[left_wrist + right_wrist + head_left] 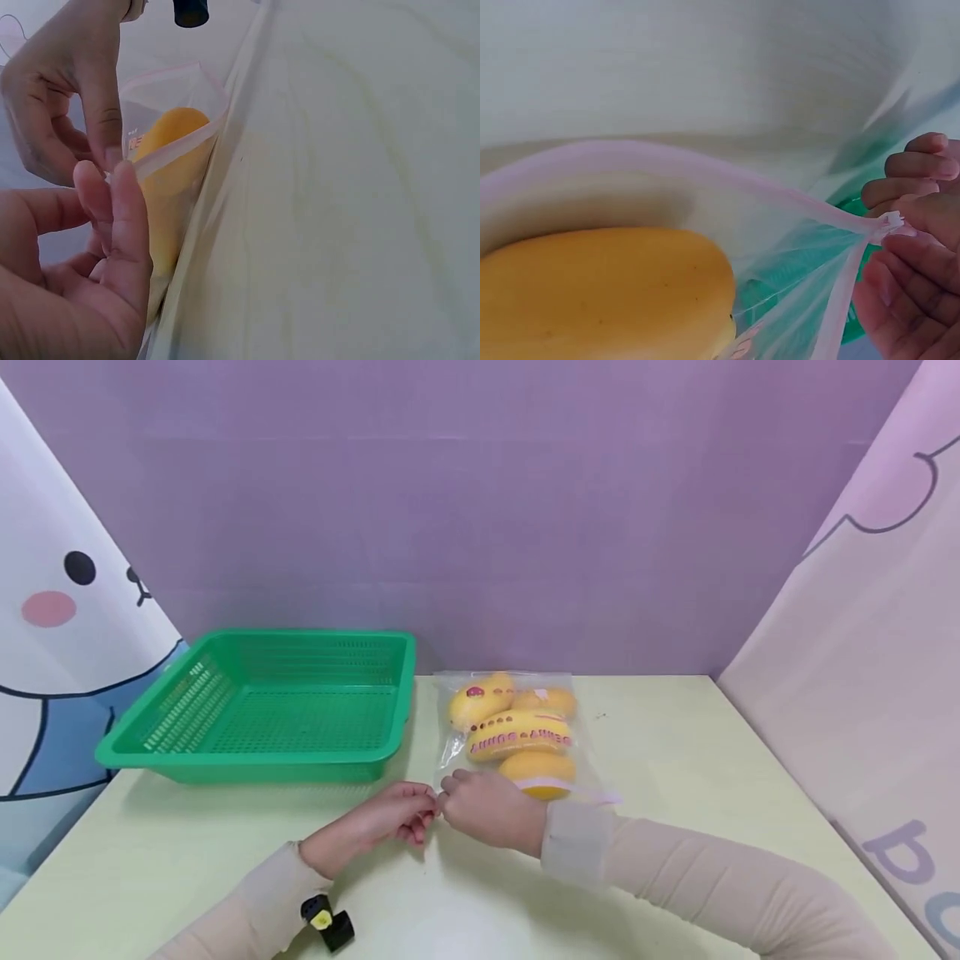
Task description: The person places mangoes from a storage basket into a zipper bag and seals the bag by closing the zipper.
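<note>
A clear slider zip bag lies flat on the table with several yellow mango-like fruits inside and printed lettering on its front. Its pink-edged mouth faces me and gapes, as the right wrist view shows. My left hand pinches the left corner of that mouth between thumb and forefinger. Right beside it, my right hand pinches the same corner, fingertips meeting the left hand's. Between the fingertips shows a small white slider at the end of the pink strip. A large yellow fruit fills the bag near the mouth.
To the left of the bag stands a green plastic basket with slotted walls. The pale table ends at a purple backdrop, and printed cloths hang on both sides. A black device sits at my left wrist.
</note>
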{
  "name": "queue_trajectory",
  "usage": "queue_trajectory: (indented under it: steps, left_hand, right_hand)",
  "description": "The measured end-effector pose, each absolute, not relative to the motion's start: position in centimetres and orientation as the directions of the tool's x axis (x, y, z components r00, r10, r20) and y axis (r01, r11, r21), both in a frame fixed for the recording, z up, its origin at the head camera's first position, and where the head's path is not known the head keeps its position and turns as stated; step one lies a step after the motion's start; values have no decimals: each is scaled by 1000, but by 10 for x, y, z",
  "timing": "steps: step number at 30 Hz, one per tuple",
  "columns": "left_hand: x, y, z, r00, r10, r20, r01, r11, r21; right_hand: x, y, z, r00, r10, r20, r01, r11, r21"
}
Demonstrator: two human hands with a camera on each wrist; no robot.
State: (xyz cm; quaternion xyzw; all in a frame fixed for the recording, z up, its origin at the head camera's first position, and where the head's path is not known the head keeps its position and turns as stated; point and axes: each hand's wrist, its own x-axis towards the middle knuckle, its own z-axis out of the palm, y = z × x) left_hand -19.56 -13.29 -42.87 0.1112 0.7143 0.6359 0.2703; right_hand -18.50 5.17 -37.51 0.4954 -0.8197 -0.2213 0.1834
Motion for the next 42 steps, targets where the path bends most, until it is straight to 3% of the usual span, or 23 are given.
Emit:
queue_trajectory:
  steps: [5,13,22,36,42]
  left_hand:
    - [-197,-134,-428,-817,520,-250,-187,171,967]
    - [-198,-135,-427,-804,539,-251,-195,160,968]
    - [-199,-135,-425,-797,553,-244,-188,158,970]
    - [-198,-137,-432,-790,563,-245,-180,169,969]
    - [-199,-134,-431,-802,552,-228,-156,174,972]
  right_hand:
    - [-186,48,-378,-443,-892,93,-720,416,555]
    - [-184,43,-382,-502,-861,77,-676,446,587]
    - [-181,41,-383,-498,-865,62,-661,425,618]
    - [-178,40,-396,-404,-904,140,-618,382,687]
    - [-180,42,-398,-393,-905,164,-616,391,683]
